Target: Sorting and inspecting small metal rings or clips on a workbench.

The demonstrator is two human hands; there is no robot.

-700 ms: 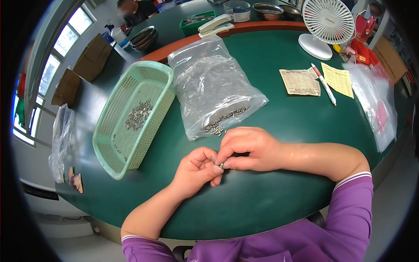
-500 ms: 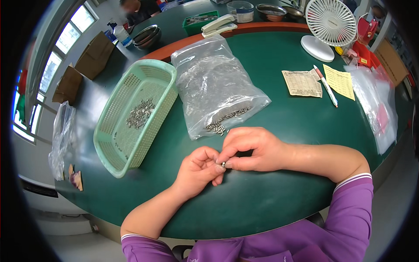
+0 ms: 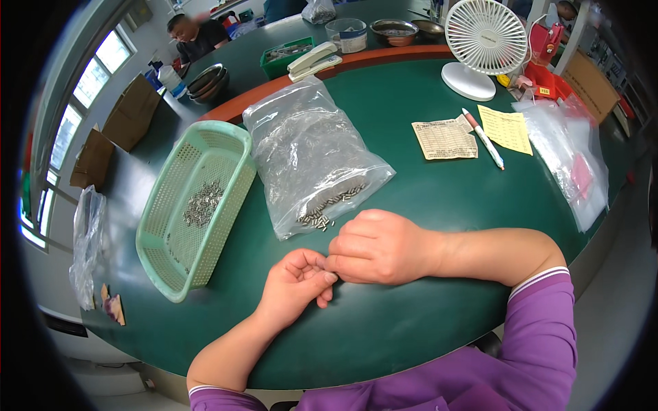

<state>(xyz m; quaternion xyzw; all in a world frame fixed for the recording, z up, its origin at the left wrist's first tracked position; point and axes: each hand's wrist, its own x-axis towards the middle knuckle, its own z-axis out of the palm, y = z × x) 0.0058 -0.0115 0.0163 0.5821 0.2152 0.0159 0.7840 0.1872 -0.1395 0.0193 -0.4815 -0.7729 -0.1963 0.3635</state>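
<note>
My left hand [image 3: 293, 286] and my right hand [image 3: 378, 246] meet fingertip to fingertip on the green table [image 3: 425, 205], just in front of me. Both are curled shut, pinching a small metal pin that the fingers almost hide. Right behind the hands lies a clear plastic bag [image 3: 301, 137] with a heap of small metal pins [image 3: 330, 205] at its near open end. Some of these have spilled onto the table. To the left stands a light green mesh basket [image 3: 147, 236] with a small pile of pins [image 3: 201, 204] in it.
A printed slip [image 3: 444, 139], a yellow note [image 3: 506, 129] and a pen [image 3: 483, 137] lie at the back right, behind them a white fan [image 3: 483, 41]. Clear bags [image 3: 569, 157] lie at the right edge. Stapler [image 3: 312, 58], bowls and another person [image 3: 195, 34] are at the far side.
The hands stay joined at the same spot. The metal pin that showed between the fingertips is now mostly covered by the fingers. The view has shifted slightly.
</note>
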